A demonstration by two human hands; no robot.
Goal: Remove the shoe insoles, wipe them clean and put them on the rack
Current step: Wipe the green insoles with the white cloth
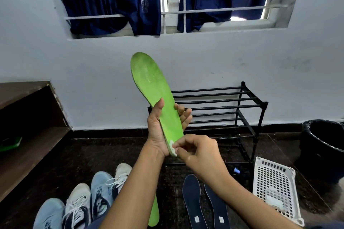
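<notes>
Green insole [152,87]: we hold it up in the air in front of the rack, not on it, with the toe end uppermost and leaning left and the heel end lowest
Left hand [158,130]: wrapped round the lower half of the insole, thumb on the near face, fingers curled behind the far edge
Right hand [199,152]: our fingertips pinch a small white wad [172,147] and press it to the heel end of the insole
Second green insole [155,214]: lies on the dark floor below our left forearm, partly hidden by it
Navy insoles [192,201]: two lie side by side on the floor under our right forearm, each with a small pale label near the heel
Shoe rack [247,102]: black with barred shelves, standing against the wall behind our hands
Sneakers [78,204]: four in a row at lower left, light blue and white by turns
White basket [273,182]: perforated plastic, on the floor right of the navy insoles, something pale inside
Black bin [323,145]: bag-lined, at far right near the rack
Navy curtains [130,2]: hang behind white window bars above
</notes>
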